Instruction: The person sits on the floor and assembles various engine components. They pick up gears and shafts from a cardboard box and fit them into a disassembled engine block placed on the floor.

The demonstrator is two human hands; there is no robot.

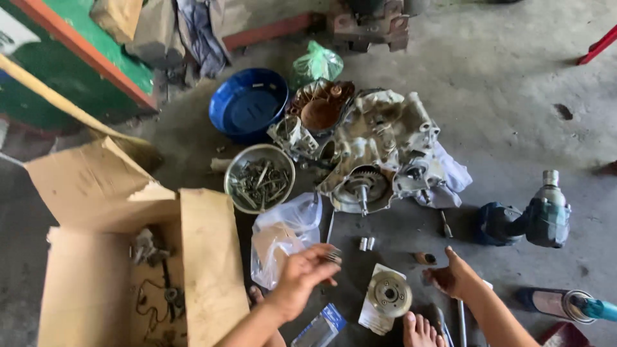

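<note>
A small metal part (333, 256) is pinched between the fingertips of the left hand (302, 276) at lower centre of the frame, just in front of a crumpled clear plastic bag (283, 234). The right hand (451, 277) is seen at lower right, fingers loosely curled and gripping nothing, beside a small brown ring (425, 258) on the concrete floor (514, 83). Between the hands a round toothed metal disc (389, 293) is laid on white paper. Above, at centre, a grimy engine casing (379, 157) is rested on a white rag — a steel bowl of bolts (259, 178) to its left, a blue basin (249, 104) higher up. An open cardboard box (116, 270) fills the lower left; a power impact wrench (530, 218) is laid at right. Bare toes (419, 331) are visible at the bottom edge.
</note>
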